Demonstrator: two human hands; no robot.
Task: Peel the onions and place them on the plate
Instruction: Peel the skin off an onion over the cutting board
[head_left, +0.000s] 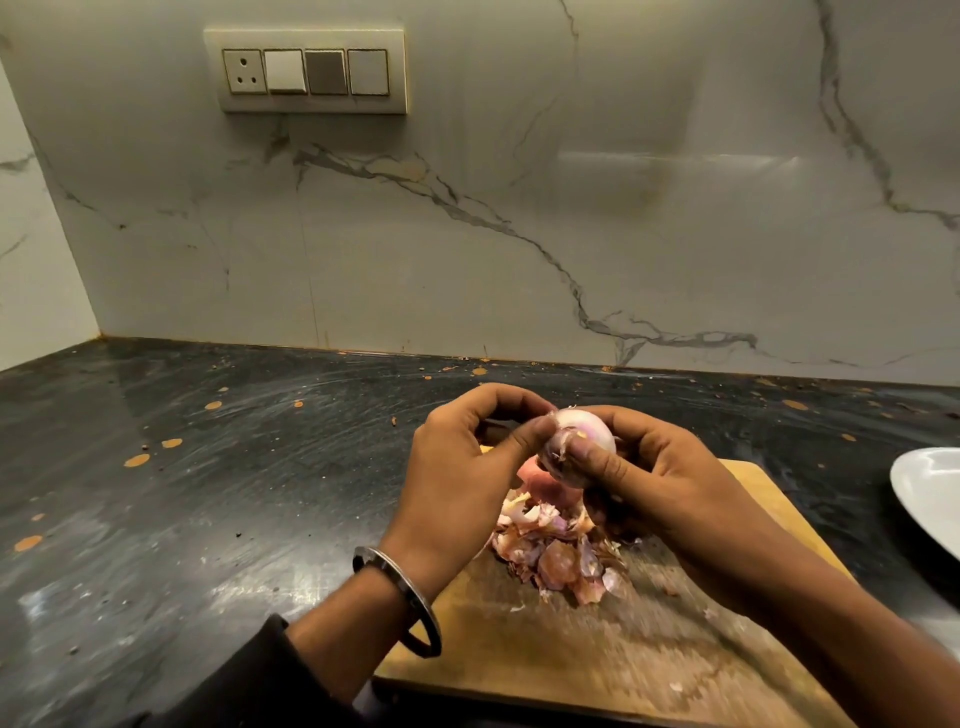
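Pale pink, the onion (582, 436) sits pinched between both our hands, left (457, 478) and right (660, 493), above peels (556, 551) on the wooden board (597, 660).

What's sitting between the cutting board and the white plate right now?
Nothing: in the head view, only bare dark countertop lies between the wooden cutting board and the white plate at the right edge.

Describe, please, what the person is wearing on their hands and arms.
The left hand is bare, with a plain silver metal bangle round the wrist and a dark sleeve pushed up the forearm. The right hand and forearm are bare, with no ring, watch or sleeve visible.
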